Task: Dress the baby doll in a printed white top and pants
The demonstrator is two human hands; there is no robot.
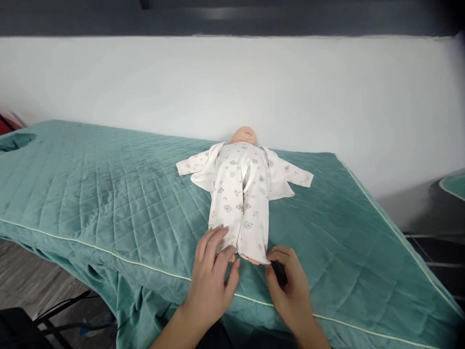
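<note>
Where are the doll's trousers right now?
In the head view, the trousers are just right of centre, on the doll, with their hems by the left hand and right hand.

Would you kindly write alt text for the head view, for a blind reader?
A person's left hand and right hand are at the hems of white printed trousers on a doll with a printed top. It lies on a green quilted cover beside a white wall.
</note>
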